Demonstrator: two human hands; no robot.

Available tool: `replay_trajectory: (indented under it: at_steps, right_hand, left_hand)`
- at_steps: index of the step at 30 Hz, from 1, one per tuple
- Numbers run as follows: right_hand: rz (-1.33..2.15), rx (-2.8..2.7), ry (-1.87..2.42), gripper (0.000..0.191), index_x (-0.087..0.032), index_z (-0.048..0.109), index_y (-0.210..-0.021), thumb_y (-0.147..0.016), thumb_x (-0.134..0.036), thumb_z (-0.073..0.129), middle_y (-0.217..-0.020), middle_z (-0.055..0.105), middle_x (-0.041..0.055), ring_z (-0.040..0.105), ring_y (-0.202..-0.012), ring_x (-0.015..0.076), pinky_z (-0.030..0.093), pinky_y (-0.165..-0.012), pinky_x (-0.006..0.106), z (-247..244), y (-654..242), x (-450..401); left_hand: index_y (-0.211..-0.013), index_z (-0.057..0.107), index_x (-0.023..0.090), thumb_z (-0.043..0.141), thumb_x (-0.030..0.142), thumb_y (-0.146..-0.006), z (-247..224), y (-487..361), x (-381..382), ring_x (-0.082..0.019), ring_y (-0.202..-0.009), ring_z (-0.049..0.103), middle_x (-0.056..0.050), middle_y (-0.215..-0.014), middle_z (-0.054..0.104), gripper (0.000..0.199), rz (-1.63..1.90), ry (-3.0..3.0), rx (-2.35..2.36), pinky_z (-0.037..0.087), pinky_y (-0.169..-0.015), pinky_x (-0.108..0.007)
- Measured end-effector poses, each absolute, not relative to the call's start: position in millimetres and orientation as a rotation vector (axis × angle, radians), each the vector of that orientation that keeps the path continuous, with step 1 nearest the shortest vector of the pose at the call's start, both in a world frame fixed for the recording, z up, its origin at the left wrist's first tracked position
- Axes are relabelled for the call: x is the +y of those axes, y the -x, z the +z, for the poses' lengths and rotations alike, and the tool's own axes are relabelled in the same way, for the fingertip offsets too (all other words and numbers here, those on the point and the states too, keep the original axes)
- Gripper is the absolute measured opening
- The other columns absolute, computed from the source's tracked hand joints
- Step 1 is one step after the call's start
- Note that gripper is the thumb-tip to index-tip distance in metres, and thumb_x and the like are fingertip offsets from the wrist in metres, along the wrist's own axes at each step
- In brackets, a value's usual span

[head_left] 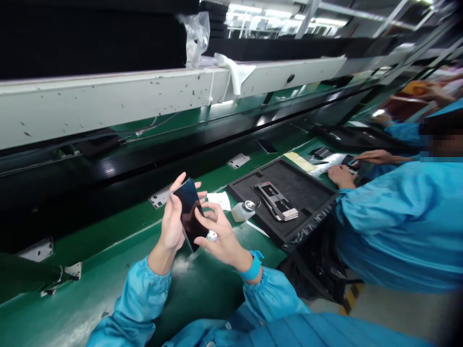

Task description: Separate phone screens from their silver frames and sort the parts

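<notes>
A dark, glossy phone screen panel (pixel 188 212) is held tilted above the green bench. My left hand (pixel 171 222) grips it along its left edge, thumb at the front and fingertips showing past the top and right side. At its lower right, my right hand (pixel 220 233) touches the panel's face and edge with thumb and fingers; a blue band circles that wrist. Just right of my hands stand a small bottle (pixel 243 211) and a crumpled white cloth (pixel 221 200). A stack of phone parts (pixel 275 200) lies in a black foam tray (pixel 307 185).
Phone frames (pixel 238 161) lie spaced along the dark conveyor (pixel 137 192) behind my hands. A white beam (pixel 108 103) crosses above it. At the right sits a co-worker in blue sleeves (pixel 401 212), hands on small parts. Something dark green (pixel 29 277) reaches in at left.
</notes>
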State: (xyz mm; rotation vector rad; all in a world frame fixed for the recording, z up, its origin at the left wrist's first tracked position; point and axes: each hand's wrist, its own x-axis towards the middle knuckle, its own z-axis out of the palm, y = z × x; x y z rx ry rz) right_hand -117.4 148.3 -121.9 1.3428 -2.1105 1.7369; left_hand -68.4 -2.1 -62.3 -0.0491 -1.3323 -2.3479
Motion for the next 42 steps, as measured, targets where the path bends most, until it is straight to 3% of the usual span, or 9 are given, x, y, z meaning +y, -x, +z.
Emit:
replay_trajectory:
  at_steps: [3,5,7,10,17,22,31,38,42]
  right_hand:
    - [2.001,-2.063,-1.119,0.077,-0.027,0.056,-0.162,-0.103,-0.077,0.054,-0.153,0.052,0.0197,0.071,-0.117,0.0279,0.067,-0.093,0.045,-103.7,116.2,154.7]
    - [2.221,-2.089,-0.938,0.08,-0.023,0.06,-0.157,-0.104,-0.081,0.045,-0.126,0.071,0.017,0.074,-0.092,0.0234,0.066,-0.067,0.034,-88.0,118.0,159.0]
    - [2.35,-2.242,-0.866,0.083,-0.016,0.08,-0.116,-0.102,-0.087,0.04,-0.07,0.068,0.0063,0.062,-0.055,0.0176,0.05,-0.042,0.027,-75.8,120.3,161.5]
    - [2.411,-2.372,-0.806,0.084,-0.022,0.059,-0.056,-0.095,-0.095,0.041,-0.036,0.038,-0.0028,0.038,-0.031,0.0118,0.032,-0.031,0.026,-67.9,119.2,163.4]
    - [2.304,-2.366,-0.892,0.076,-0.019,0.076,-0.083,-0.097,-0.089,0.05,-0.04,0.05,-0.0019,0.043,-0.031,0.0141,0.031,-0.031,0.027,-57.3,104.7,181.7]
    - [2.073,-2.33,-0.877,0.076,-0.019,0.065,-0.06,-0.093,-0.087,0.06,-0.043,0.045,-0.0026,0.04,-0.038,0.0112,0.028,-0.039,0.026,-48.6,111.0,170.9]
    - [2.302,-2.438,-1.005,0.081,-0.023,0.049,-0.054,-0.094,-0.094,0.046,-0.041,0.041,-0.0033,0.038,-0.038,0.0113,0.031,-0.04,0.026,-74.3,144.2,162.4]
    - [2.293,-2.544,-1.476,0.079,-0.019,0.067,-0.077,-0.101,-0.089,0.038,-0.07,0.068,0.0044,0.065,-0.065,0.0179,0.059,-0.069,0.033,-109.0,123.4,162.9]
    - [2.333,-2.629,-1.566,0.083,-0.019,0.062,-0.065,-0.098,-0.092,0.039,-0.05,0.058,0.0006,0.052,-0.042,0.0129,0.049,-0.05,0.028,-121.1,120.6,168.2]
  left_hand:
    - [-0.132,0.064,0.023,0.051,0.084,-0.099,-64.6,71.6,3.7,-0.027,-0.085,0.082,-0.011,-0.107,0.082,0.071,-2.514,0.022,-1.283,0.07,-0.081,-0.045]
    - [-0.121,0.07,0.022,0.048,0.086,-0.099,-65.6,70.9,7.5,-0.027,-0.075,0.082,-0.01,-0.095,0.083,0.071,-2.643,0.132,-1.364,0.07,-0.074,-0.045]
    - [-0.113,0.075,0.021,0.049,0.083,-0.1,-65.6,68.4,12.2,-0.028,-0.073,0.081,-0.01,-0.091,0.083,0.068,-2.676,0.238,-1.477,0.07,-0.072,-0.045]
    - [-0.11,0.079,0.02,0.053,0.077,-0.102,-65.0,63.7,19.1,-0.029,-0.074,0.081,-0.011,-0.096,0.084,0.064,-2.611,0.241,-1.612,0.069,-0.072,-0.046]
    - [-0.121,0.082,0.02,0.052,0.068,-0.107,-62.0,52.5,27.4,-0.032,-0.09,0.081,-0.012,-0.107,0.084,0.058,-2.337,0.234,-1.748,0.066,-0.086,-0.046]
    - [-0.114,0.084,0.022,0.053,0.06,-0.109,-61.6,54.2,30.4,-0.032,-0.116,0.076,-0.011,-0.12,0.083,0.049,-2.046,0.287,-1.825,0.058,-0.106,-0.044]
    - [-0.09,0.082,0.019,0.07,0.068,-0.098,-67.3,75.6,19.2,-0.029,-0.103,0.079,-0.011,-0.104,0.084,0.051,-2.194,0.091,-1.756,0.062,-0.095,-0.038]
    - [-0.112,0.067,0.019,0.079,0.07,-0.089,-65.1,88.5,-14.3,-0.028,-0.07,0.081,-0.01,-0.091,0.084,0.057,-2.427,-0.233,-1.148,0.068,-0.067,-0.041]
    - [-0.111,0.066,0.019,0.08,0.067,-0.09,-58.6,85.1,-18.9,-0.031,-0.078,0.084,-0.012,-0.095,0.085,0.054,-2.387,-0.204,-1.043,0.07,-0.072,-0.045]
